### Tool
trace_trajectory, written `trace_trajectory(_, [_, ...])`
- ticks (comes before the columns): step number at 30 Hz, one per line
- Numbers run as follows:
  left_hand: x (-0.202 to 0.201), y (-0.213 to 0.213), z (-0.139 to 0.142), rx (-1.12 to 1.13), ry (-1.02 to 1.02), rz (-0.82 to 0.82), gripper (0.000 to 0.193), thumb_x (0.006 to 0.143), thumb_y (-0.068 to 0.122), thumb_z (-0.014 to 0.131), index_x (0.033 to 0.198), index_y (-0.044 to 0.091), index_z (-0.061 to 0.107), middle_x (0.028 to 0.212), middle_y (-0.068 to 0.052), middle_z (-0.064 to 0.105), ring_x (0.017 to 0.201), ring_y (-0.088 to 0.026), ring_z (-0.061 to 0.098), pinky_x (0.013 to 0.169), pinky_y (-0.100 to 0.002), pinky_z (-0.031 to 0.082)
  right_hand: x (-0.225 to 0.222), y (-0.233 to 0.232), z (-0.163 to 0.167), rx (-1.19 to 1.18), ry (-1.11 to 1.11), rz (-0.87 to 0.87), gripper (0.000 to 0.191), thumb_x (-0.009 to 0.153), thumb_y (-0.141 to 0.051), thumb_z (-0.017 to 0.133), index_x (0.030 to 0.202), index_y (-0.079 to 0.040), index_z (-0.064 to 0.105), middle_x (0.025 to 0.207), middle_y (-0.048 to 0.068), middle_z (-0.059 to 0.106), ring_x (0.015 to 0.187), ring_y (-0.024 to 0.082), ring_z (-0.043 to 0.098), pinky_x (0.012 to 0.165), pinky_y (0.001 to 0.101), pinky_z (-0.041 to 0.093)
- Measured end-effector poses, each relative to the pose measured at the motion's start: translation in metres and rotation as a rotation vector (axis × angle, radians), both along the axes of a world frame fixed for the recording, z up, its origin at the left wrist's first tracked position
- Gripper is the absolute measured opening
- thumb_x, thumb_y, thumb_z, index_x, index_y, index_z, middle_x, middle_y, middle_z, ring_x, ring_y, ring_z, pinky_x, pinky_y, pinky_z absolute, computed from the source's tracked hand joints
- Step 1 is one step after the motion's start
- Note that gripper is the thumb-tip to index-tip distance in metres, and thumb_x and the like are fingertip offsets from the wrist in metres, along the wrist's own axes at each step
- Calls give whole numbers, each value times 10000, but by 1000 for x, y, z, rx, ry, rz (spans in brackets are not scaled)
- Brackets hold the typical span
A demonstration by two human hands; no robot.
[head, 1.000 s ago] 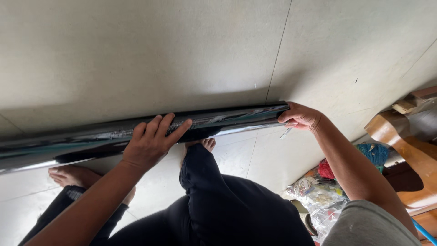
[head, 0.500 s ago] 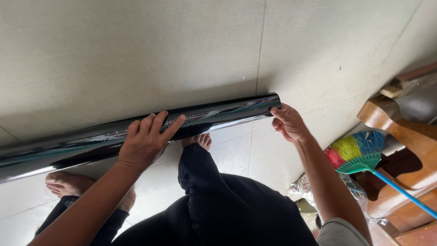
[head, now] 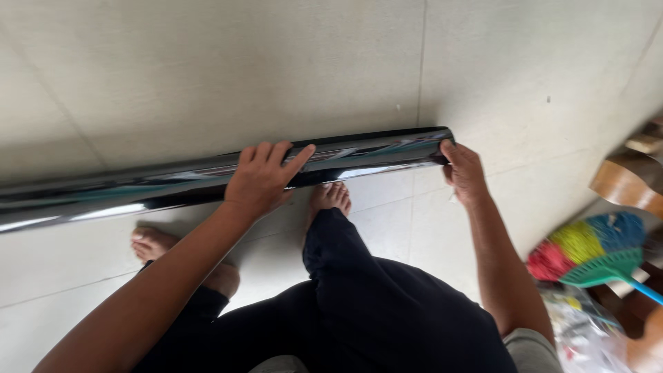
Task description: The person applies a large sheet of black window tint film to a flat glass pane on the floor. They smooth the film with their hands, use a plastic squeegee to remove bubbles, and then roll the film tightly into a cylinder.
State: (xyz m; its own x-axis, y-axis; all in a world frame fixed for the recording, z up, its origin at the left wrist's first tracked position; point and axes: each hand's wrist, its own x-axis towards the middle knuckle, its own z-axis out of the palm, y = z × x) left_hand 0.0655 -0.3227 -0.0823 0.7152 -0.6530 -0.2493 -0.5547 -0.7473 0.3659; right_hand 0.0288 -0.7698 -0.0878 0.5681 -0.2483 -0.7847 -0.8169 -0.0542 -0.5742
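A long, glossy black roll of film (head: 173,183) lies across the tiled floor from the left edge to right of centre. My left hand (head: 264,178) rests flat on top of the roll near its middle, fingers spread. At the roll's right end, my right hand (head: 463,171) has its fingers curled around the tube's opening. My bare feet (head: 330,197) and dark trousers are just behind the roll.
Large pale floor tiles (head: 207,76) extend ahead. At the right are a broom with multicoloured bristles and a green head (head: 587,252), curved wooden furniture (head: 632,186) and a crumpled plastic bag (head: 587,331).
The view has swung right and down, bringing the broom further in. My right hand slid from on top of the roll's end to gripping its tip. My left hand stays flat on it.
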Motion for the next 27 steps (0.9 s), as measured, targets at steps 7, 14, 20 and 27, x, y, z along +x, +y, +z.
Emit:
trace_trajectory(7, [9,18,21,-76,41,-16,1093,650,423,917,1571,252,352,1460,-150,494,1300,-340,503,974,-489,454,10,62,38,-1034,-585,910,387,956,-212,832,1282,-80,672,1372,160,623,1294,316,579,1042,437,507])
trace_trajectory(14, [-16,108,52,60,13,45,855,734,323,813,1508,237,462,1456,-106,521,1370,-291,500,1046,-477,461,11,145,42,-656,-606,1240,898,678,-355,920,1459,-170,516,1511,143,449,1424,377,378,1142,695,194])
trace_trajectory(20, [-45,202,86,288,-39,-22,660,819,462,650,1439,272,529,1309,-11,644,1230,-220,631,1004,-398,524,29,183,34,-720,-628,1420,960,699,-387,893,1518,-201,427,1586,159,411,1399,372,410,1104,643,293])
trace_trajectory(27, [-75,324,71,496,534,663,895,751,658,745,1485,203,510,1332,-119,691,1229,-284,674,1012,-455,547,50,209,44,-565,-608,1430,1091,646,-342,917,1554,-200,330,1433,127,515,1251,369,533,982,551,415])
